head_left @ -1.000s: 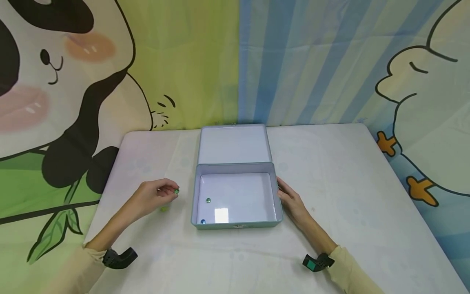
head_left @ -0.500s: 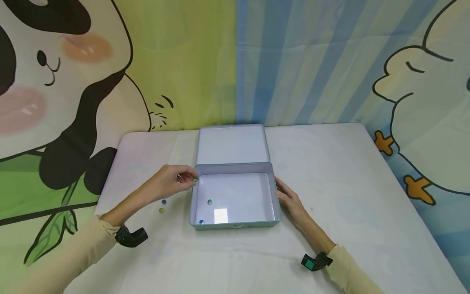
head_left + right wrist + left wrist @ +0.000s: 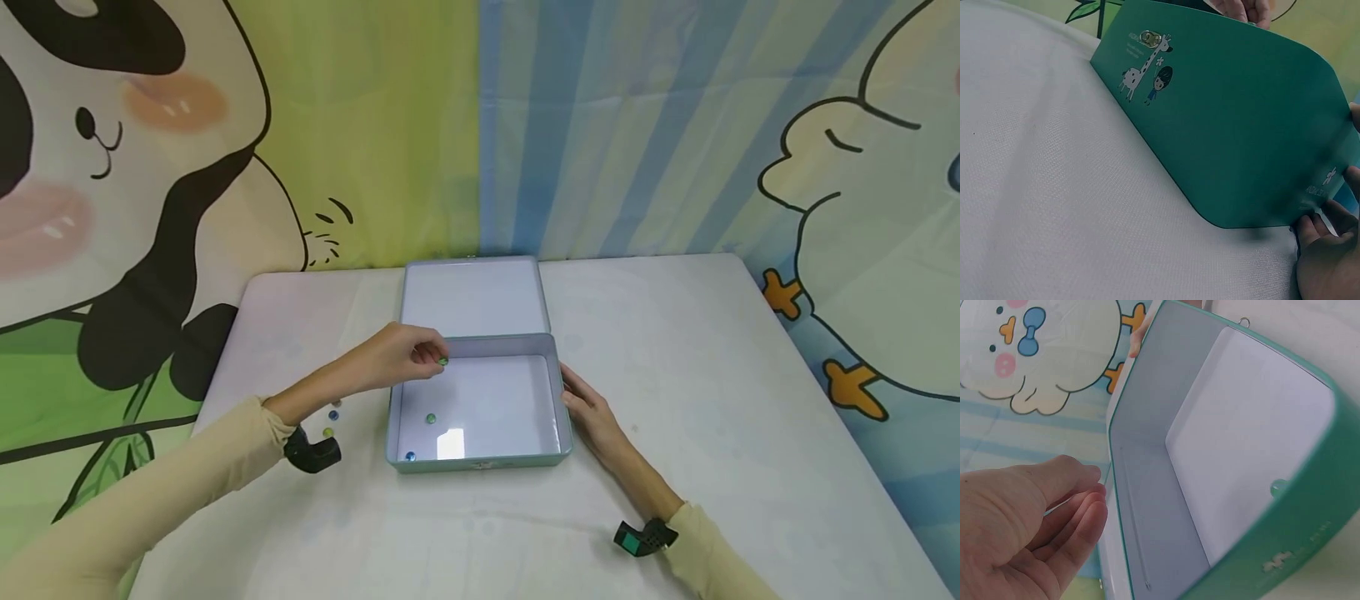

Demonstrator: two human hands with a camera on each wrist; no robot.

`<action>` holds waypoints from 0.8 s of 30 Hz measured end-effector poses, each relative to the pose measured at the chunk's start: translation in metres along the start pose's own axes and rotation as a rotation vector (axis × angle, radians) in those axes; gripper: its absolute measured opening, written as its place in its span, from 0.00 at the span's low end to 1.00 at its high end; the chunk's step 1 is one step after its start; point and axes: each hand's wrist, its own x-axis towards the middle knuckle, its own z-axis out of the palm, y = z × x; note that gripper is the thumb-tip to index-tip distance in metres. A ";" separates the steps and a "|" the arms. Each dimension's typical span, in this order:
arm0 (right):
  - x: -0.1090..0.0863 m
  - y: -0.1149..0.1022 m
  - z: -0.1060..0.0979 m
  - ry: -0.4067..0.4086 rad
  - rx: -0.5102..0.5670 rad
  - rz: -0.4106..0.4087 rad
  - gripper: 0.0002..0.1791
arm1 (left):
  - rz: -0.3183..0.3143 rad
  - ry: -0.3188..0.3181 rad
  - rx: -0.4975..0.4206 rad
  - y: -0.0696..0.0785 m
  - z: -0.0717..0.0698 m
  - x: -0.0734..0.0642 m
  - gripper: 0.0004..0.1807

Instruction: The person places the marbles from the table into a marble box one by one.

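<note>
A green tin box with a pale inside lies on the table, its hinged lid laid back. My left hand is over the box's left back part, pinching a small green marble between thumb and fingertips. Inside the box are another green marble and a blue marble near the front left corner. My right hand rests against the outside of the right wall; in the right wrist view its fingers touch that wall.
Left of the box, partly beside my left forearm, lie a blue marble, a yellow-green marble and a third small piece. A white cloth covers the table. A printed curtain hangs behind it.
My left hand has moved right with the green marble, from the table beside the box to above its inside. The right hand has stayed at the right wall.
</note>
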 end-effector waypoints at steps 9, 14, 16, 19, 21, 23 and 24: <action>0.000 0.001 0.000 -0.001 -0.018 -0.010 0.34 | 0.088 -0.127 0.105 0.001 0.029 0.047 0.06; -0.001 0.001 -0.001 -0.006 -0.026 -0.006 0.34 | 0.115 -0.224 0.183 0.006 0.051 0.078 0.06; -0.002 0.000 -0.001 -0.006 -0.030 0.001 0.34 | 0.113 -0.256 0.199 0.009 0.060 0.090 0.06; -0.001 -0.001 -0.001 -0.004 -0.031 0.012 0.34 | 0.111 -0.300 0.215 0.014 0.074 0.105 0.07; -0.001 -0.001 0.000 -0.008 -0.028 0.015 0.34 | 0.123 -0.317 0.234 0.016 0.083 0.113 0.07; 0.000 -0.002 0.001 -0.012 -0.026 0.015 0.34 | 0.125 -0.329 0.244 0.016 0.093 0.118 0.08; 0.000 -0.002 0.001 -0.016 -0.024 0.016 0.34 | 0.125 -0.332 0.245 0.015 0.097 0.120 0.08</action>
